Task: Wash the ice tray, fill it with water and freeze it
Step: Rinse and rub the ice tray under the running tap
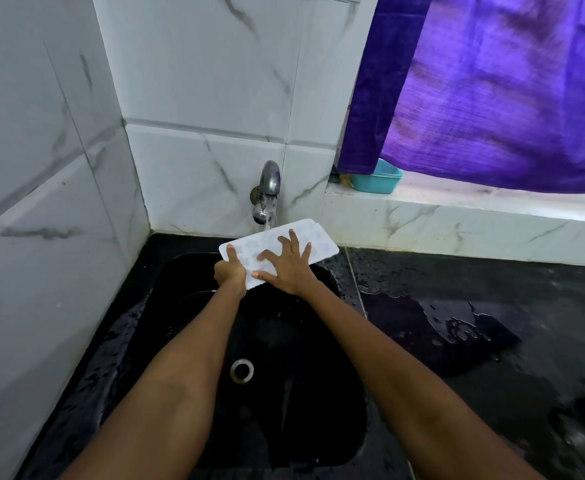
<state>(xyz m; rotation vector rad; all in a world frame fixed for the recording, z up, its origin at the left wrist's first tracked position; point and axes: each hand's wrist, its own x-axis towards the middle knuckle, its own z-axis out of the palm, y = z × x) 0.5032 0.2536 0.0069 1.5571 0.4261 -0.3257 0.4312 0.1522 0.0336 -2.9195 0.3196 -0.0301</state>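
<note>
Black sink [180, 341], tap [269, 188] running, left hand [230, 270] gripping white ice tray [313, 242], right hand [289, 268] spread flat on it

Home kitchen: black sink [166, 341], wall tap [269, 181], marble tiles [211, 81].

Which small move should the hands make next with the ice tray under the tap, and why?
Probably rub the right hand along the ice tray toward its far end. Water from the tap is running onto the tray, the left hand grips its near end, and the right fingers lie spread on only the near part.
</note>
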